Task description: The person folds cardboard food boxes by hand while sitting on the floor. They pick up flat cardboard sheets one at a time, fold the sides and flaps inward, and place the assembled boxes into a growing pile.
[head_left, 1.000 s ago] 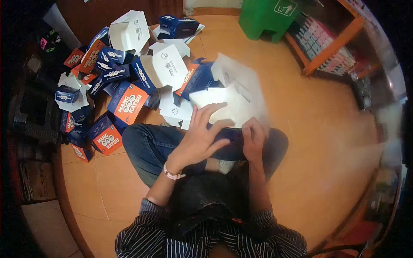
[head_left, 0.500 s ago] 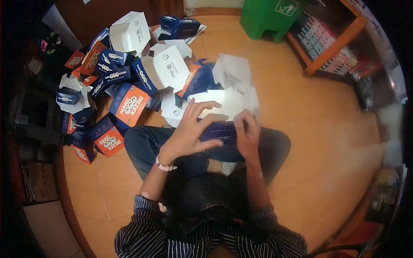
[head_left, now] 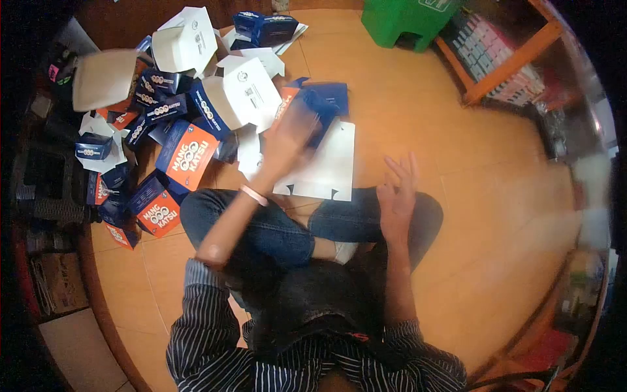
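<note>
Over the right edge of the box heap, my left hand [head_left: 292,144] is smeared by motion, so its fingers cannot be made out. Beneath and beside it lies a white unfolded carton sheet [head_left: 334,160] in front of my crossed legs. Dark blue carton sheets [head_left: 332,98] lie just beyond. My right hand [head_left: 397,199] is raised above my right knee with fingers spread and nothing in them. A blurred carton box [head_left: 106,80], its pale side showing, is at the heap's far left, away from both hands.
Folded orange-and-blue boxes [head_left: 187,155] are heaped on the tiled floor [head_left: 483,261] to the left, with white-lidded boxes [head_left: 251,91] among them. A green bin [head_left: 408,23] stands at the back. Beside it is a wooden shelf [head_left: 516,62] with stacked packs.
The white carton box between my hands has left them; a blurred box now appears at the heap's far left. My left hand moved forward, and my right hand moved right and opened.
</note>
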A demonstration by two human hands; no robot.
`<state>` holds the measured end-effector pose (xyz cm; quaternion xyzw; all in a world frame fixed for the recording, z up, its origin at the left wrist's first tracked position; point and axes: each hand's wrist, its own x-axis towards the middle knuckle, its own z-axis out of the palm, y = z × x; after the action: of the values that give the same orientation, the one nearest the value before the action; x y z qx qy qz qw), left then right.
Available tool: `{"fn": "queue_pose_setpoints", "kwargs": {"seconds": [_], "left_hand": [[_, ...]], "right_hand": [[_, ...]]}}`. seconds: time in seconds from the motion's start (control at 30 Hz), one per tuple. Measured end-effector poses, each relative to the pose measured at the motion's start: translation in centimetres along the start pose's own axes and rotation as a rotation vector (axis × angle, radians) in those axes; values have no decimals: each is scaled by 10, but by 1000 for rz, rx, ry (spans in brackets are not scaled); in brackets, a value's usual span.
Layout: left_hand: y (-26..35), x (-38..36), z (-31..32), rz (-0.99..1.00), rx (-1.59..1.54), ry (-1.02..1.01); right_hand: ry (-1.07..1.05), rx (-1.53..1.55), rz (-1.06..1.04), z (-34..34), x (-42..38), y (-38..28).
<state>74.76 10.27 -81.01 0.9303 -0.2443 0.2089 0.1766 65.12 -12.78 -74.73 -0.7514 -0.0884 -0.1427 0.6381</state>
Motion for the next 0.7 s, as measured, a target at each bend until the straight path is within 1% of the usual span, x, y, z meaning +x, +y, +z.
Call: {"fn": "queue_pose_setpoints", "kwargs": {"seconds": [0.03,0.1,0.17,0.23,0.3,0.33,0.37,0.43,0.47,0.5,0.57,0.63,0.7], "left_hand": [[2,-22,52,235,321,-57],[15,-58,91,284,-17,-177],[7,-58,104,86,-110,-638],[-11,-54,106,66,-131,-622],[-26,-41,98,30,-169,-792],[-35,-38,96,43,-258,-764],[-43,-34,97,63,-218,-823],[-56,-34,96,-6,-340,-835],[-61,-35,96,-6,-336,-833],[-64,-37,97,0,-301,-812],[-75,-44,105,5,-264,-788],[-84,-47,111,97,-336,-701],[-86,-48,116,72,-360,-710]], "right_hand": [[2,-1,6,-1,-2,3],[-15,13,62,-7,-7,11],[-19,-17,110,-14,-14,15],[-19,-37,157,-17,-18,25],[-19,-10,246,-16,-25,42],[-19,-3,251,-13,-29,48],[-40,-3,257,-9,-31,54],[-60,-2,256,-2,-35,59],[-76,53,274,0,-37,60],[-92,109,290,2,-39,62],[-100,107,297,3,-40,66],[-101,37,295,3,-43,67],[-108,5,272,1,-46,77]]}}
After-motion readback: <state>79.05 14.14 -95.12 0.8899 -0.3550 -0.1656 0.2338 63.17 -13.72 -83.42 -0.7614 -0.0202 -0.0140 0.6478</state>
